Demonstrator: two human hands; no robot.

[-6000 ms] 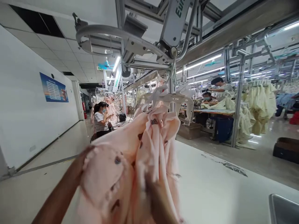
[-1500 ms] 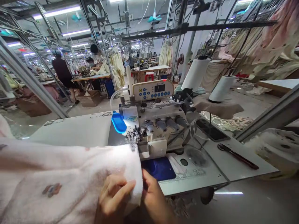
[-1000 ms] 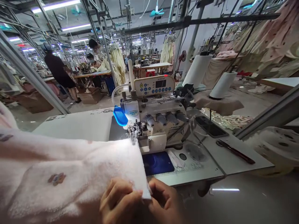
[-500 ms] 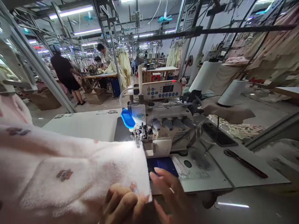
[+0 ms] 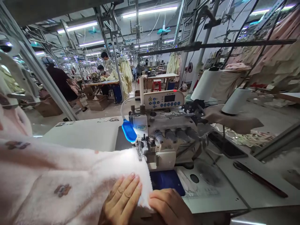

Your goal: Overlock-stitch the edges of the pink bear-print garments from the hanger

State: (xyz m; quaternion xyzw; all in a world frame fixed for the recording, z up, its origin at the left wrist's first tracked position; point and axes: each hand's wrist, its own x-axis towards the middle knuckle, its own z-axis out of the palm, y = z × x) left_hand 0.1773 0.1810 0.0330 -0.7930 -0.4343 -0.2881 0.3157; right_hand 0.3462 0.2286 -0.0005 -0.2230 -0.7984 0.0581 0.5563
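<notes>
A pale pink fleece fabric with small brown flower motifs stretches from the left to the overlock sewing machine. Its far corner sits at the machine's presser foot. My left hand lies flat on the fleece, fingers stretched out towards the machine. At the cloth's right edge, my right hand has its fingers bent and closed on the near corner; the thumb is hidden. A blue plastic guard hangs beside the needle area.
Right of the machine, dark-handled tweezers or snips and a black phone-like slab lie on the white table. Thread cones stand behind. A metal post rises at left; people are further back.
My left hand has gone from curled fingers to lying flat on the fleece. My right hand, earlier apart from the cloth with fingers spread, has closed on its edge. The view has tilted up slightly.
</notes>
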